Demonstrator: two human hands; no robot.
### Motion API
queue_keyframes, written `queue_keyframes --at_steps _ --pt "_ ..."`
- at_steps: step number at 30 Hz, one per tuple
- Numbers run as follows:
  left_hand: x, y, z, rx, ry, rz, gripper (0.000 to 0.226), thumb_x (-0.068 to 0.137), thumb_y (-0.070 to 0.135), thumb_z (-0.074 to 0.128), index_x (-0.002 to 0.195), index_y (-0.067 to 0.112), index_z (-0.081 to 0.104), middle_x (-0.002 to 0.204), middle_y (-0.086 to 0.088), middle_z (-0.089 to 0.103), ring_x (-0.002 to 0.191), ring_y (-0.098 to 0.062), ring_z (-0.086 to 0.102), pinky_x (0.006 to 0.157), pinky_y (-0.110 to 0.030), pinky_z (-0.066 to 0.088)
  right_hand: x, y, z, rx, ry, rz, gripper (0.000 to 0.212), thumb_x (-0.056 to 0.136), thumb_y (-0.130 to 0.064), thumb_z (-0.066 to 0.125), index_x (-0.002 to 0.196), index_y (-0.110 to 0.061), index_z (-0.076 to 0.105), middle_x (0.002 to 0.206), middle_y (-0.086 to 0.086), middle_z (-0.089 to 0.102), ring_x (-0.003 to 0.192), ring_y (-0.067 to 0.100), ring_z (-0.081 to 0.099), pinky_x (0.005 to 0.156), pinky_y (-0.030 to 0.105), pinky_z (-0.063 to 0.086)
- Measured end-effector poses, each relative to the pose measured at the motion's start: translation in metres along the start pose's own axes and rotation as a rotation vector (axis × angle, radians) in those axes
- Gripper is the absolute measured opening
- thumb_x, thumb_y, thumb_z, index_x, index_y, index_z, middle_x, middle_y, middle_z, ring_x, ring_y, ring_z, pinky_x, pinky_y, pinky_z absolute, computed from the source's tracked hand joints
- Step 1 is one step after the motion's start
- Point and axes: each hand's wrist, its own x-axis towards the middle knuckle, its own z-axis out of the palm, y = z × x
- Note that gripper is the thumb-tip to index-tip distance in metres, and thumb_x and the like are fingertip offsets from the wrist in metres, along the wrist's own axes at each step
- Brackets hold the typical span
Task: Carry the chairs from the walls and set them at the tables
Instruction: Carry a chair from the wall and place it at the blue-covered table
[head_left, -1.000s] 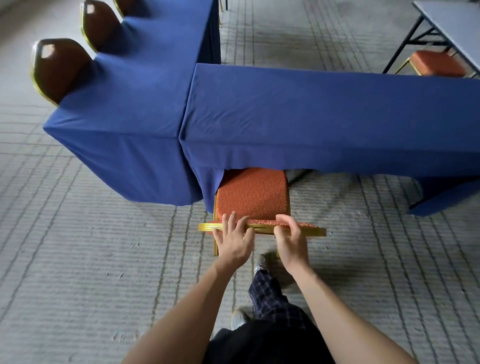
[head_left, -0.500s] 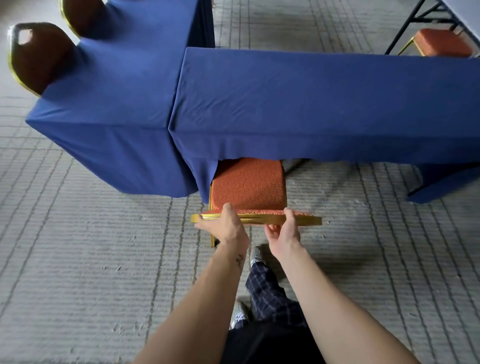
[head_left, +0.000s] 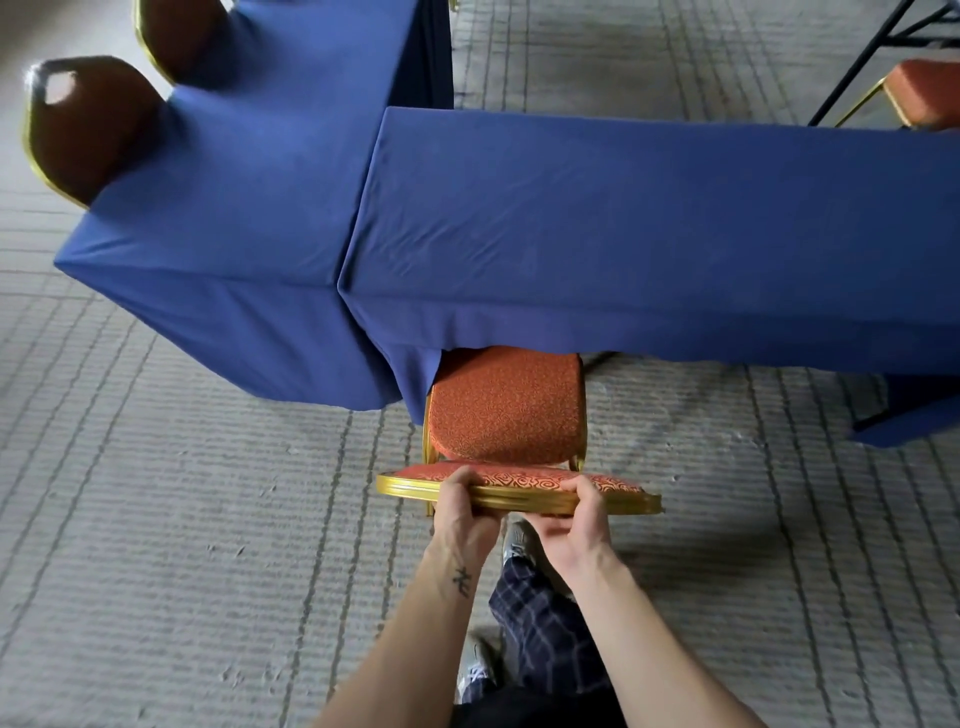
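Head view: my left hand (head_left: 462, 506) and right hand (head_left: 582, 512) are now gripping the chair (head_left: 506, 410) by its back's top edge, fingers curling round it instead of lying flat. It is sitting at twelve o'clock, seat half under the blue table (head_left: 649, 223); I am probably finishing this placement.

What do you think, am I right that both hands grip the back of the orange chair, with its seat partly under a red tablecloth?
Not quite: the tablecloth is blue, not red. The head view shows the left hand and right hand gripping the back of the orange chair, its seat partly under that cloth.
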Motion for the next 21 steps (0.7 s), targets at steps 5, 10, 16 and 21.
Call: queue_keyframes --at_steps 5,10,16,21 --pt "0.016 0.003 0.031 0.006 -0.029 0.024 0.008 0.088 -0.002 0.049 0.085 0.005 0.053 0.08 -0.016 0.06 0.081 -0.031 0.063 0.105 -0.057 0.046 0.025 -0.028 0.011 -0.03 -0.03 -0.036 0.021 0.079 -0.014 0.054 0.098 -0.006 0.051 0.102 0.024 0.058 0.097 0.039 0.058 0.114 0.057 0.037" --pt "0.037 0.016 0.073 0.086 -0.009 0.059 0.008 0.086 -0.002 0.047 0.085 0.006 0.049 0.081 -0.017 0.056 0.082 -0.033 0.06 0.105 -0.06 0.045 0.055 -0.06 0.031 0.005 -0.031 0.001 0.006 0.086 -0.012 0.05 0.088 -0.007 0.051 0.094 0.02 0.059 0.093 0.039 0.058 0.12 0.061 0.017" --pt "0.064 0.051 0.122 0.142 -0.008 0.111 0.006 0.092 0.002 0.048 0.088 0.006 0.051 0.087 -0.019 0.057 0.089 -0.036 0.06 0.098 -0.066 0.047 0.081 -0.097 0.084 0.038 -0.079 0.023 0.01 0.09 -0.009 0.045 0.083 -0.007 0.05 0.089 0.018 0.059 0.091 0.037 0.061 0.11 0.061 0.04" --pt "0.083 0.071 0.166 0.142 -0.007 0.12 0.01 0.096 0.007 0.05 0.104 0.001 0.052 0.103 -0.024 0.061 0.104 -0.042 0.06 0.099 -0.068 0.045 0.111 -0.127 0.112 0.03 -0.078 0.02 0.013 0.089 -0.011 0.05 0.098 -0.004 0.057 0.102 0.024 0.066 0.105 0.042 0.065 0.097 0.057 0.052"
